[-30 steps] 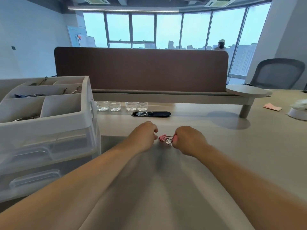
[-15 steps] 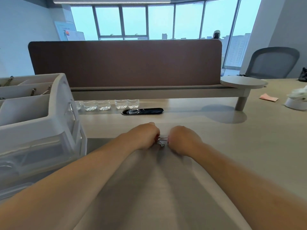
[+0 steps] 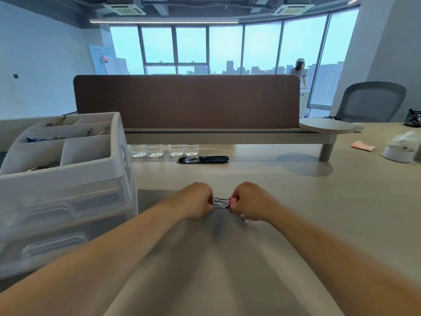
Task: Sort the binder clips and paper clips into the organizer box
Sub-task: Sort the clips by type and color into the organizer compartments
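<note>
A pink binder clip [image 3: 232,201] with silver wire handles [image 3: 219,202] hangs between my two hands just above the desk. My right hand [image 3: 249,200] grips the pink body, and another silver wire loop [image 3: 243,217] pokes out under that hand. My left hand [image 3: 197,199] pinches the ends of the wire handles. The white organizer box [image 3: 68,169] stands to the left, its top compartments holding several clips; its near right compartment [image 3: 86,149] looks empty.
A brown divider panel [image 3: 186,101] runs across the back of the desk. Small clear bottles [image 3: 164,150] and a black cable slot [image 3: 202,159] lie in front of it. At the far right sit a white bowl [image 3: 397,151], a pink paper [image 3: 362,146] and a grey chair [image 3: 371,101].
My hands have drawn slightly apart, so the clip's wire handles and pink body show between them. The pink body now sits at my right hand. The view has swung back left.
</note>
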`<state>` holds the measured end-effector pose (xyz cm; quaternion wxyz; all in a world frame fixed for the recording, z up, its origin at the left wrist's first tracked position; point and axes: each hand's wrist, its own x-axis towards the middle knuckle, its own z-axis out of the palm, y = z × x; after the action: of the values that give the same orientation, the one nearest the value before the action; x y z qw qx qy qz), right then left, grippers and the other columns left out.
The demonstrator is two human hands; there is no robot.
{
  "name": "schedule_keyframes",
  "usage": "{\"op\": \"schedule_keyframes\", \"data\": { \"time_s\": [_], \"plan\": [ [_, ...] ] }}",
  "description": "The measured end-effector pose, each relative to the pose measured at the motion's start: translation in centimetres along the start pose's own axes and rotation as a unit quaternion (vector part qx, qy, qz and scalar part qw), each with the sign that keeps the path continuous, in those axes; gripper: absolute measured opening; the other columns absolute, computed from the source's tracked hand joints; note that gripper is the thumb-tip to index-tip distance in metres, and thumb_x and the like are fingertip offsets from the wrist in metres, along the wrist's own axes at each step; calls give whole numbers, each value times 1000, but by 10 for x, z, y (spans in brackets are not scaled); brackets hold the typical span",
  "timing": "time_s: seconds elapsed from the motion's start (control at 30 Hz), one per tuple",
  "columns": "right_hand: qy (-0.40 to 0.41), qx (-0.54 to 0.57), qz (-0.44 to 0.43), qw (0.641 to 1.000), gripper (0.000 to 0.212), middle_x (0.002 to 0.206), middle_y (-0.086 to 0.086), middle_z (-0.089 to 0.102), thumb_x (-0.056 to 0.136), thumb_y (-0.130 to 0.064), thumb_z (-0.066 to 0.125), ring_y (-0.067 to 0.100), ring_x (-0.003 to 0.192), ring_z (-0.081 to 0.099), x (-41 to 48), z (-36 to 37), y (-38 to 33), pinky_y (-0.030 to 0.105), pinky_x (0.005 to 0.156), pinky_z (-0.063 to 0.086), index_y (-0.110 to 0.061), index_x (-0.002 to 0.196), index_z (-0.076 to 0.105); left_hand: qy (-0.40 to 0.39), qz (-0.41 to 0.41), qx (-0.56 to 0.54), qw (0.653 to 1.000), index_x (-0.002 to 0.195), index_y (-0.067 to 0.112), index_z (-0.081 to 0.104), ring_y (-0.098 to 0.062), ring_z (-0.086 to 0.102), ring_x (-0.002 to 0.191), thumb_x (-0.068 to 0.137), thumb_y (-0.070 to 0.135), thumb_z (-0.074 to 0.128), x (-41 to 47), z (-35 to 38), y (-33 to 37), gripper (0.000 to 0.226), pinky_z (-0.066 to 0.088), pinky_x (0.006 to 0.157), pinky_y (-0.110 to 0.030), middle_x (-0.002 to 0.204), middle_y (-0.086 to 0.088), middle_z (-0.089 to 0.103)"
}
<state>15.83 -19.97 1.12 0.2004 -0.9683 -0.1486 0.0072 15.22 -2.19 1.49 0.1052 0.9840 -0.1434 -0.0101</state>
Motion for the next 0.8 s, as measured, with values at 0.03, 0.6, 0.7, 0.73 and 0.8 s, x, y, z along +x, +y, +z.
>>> {"op": "schedule_keyframes", "data": {
  "time_s": [0.03,0.6,0.7,0.73,0.8],
  "plan": [
    [-3,13,-4,1000,22,53,7,46,76,-16,60,19,51,37,-6,-3,-5,26,48,31,-2,59,58,6,-6,-13,1000,104,11,71,-22,65,89,87,20,63,-8,-2,0,21,50,76,-28,103,-7,69],
    [101,253,-176,946,15,64,10,64,80,-17,77,15,59,54,-12,-137,-198,36,69,55,-5,71,73,272,-69,-177,943,76,12,74,-12,62,59,80,26,72,-118,-208,-38,14,52,63,-31,69,-3,73],
    [98,292,-175,935,9,76,17,73,79,-15,78,17,65,62,14,-133,-238,46,80,59,-7,75,76,287,-99,-206,930,86,9,73,-11,64,59,83,23,74,-123,-230,-70,14,52,64,-26,74,-4,74],
    [97,299,-180,932,8,78,17,74,79,-14,78,18,65,63,26,-131,-253,48,81,59,-8,73,76,291,-112,-217,925,87,8,72,-12,64,59,84,23,74,-123,-237,-84,15,52,63,-26,75,-6,74],
    [100,307,-187,928,10,78,16,74,79,-14,78,19,66,64,47,-124,-278,50,81,58,-12,69,76,296,-141,-236,915,89,6,72,-15,63,58,84,20,74,-119,-247,-109,16,51,60,-25,76,-10,74]
  ]
}}
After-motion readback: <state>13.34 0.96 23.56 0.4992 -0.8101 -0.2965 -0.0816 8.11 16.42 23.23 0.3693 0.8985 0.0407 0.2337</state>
